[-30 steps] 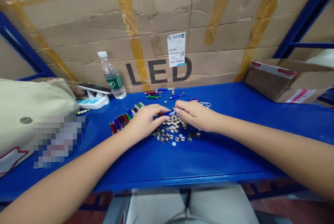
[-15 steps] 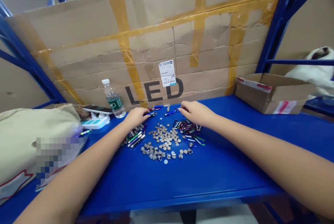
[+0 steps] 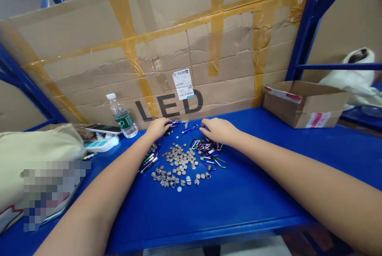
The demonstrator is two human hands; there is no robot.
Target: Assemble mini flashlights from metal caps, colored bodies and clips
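My left hand point(image 3: 157, 127) rests at the far side of the blue table point(image 3: 244, 192), fingers curled by several small coloured flashlights point(image 3: 176, 123) lying below the cardboard. My right hand point(image 3: 217, 129) reaches beside it, fingers bent near a blue flashlight point(image 3: 190, 129). What either hand holds is too small to make out. Between my arms lie a pile of button cells point(image 3: 179, 159), small metal caps point(image 3: 167, 179), coloured tubes point(image 3: 149, 159) and coloured carabiners point(image 3: 210, 151).
A big taped cardboard box marked LED point(image 3: 167, 49) walls the back. A water bottle point(image 3: 121, 115), a phone point(image 3: 103, 129) and a power strip point(image 3: 100, 144) stand at the left, with a beige bag point(image 3: 32, 156). An open carton point(image 3: 301, 102) sits at the right.
Both hands moved away from the button-cell pile to the far flashlights under the LED lettering. The camera tilted up and shifted, uncovering the carabiners.
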